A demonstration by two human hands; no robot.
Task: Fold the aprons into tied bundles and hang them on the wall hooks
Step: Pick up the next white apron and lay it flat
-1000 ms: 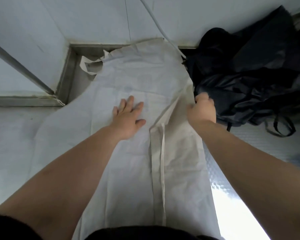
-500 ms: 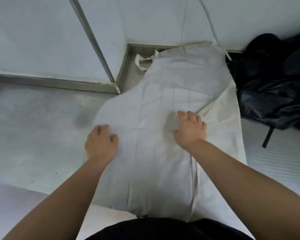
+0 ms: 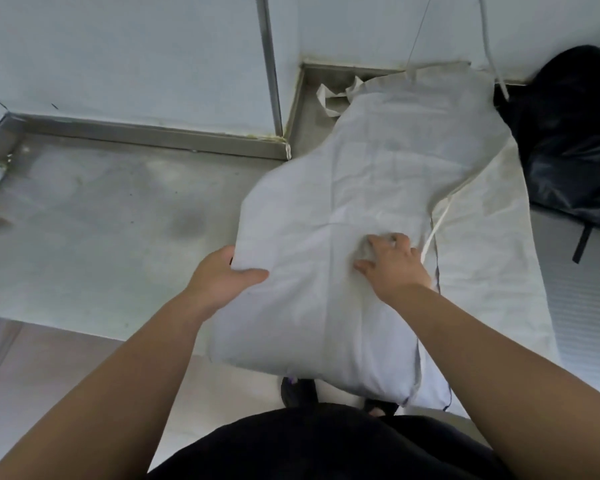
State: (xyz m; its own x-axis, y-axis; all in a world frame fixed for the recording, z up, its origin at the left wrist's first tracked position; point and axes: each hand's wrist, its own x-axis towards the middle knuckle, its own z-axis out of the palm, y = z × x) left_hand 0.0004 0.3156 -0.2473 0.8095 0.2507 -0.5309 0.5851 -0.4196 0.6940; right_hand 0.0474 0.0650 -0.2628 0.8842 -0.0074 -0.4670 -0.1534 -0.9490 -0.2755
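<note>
A white apron point(image 3: 368, 188) lies spread on the steel counter point(image 3: 118, 216), its bib toward the back wall and its right side folded over. My left hand point(image 3: 222, 275) grips the apron's left edge, thumb on top and fingers underneath, and that edge is raised off the counter. My right hand point(image 3: 392, 265) presses on the middle of the cloth with its fingers bent, just left of a white tie strap point(image 3: 437, 226). The apron's lower hem hangs over the counter's front edge.
A heap of black aprons point(image 3: 568, 140) lies at the back right against the wall, one black strap point(image 3: 581, 244) trailing forward. A white cord point(image 3: 489, 46) hangs down the wall. White wall panels and a metal upright point(image 3: 269, 60) close the back.
My left hand moved from the middle of the cloth to its left edge and lifted it. My right hand left the right edge and came to the centre. The view turned left.
</note>
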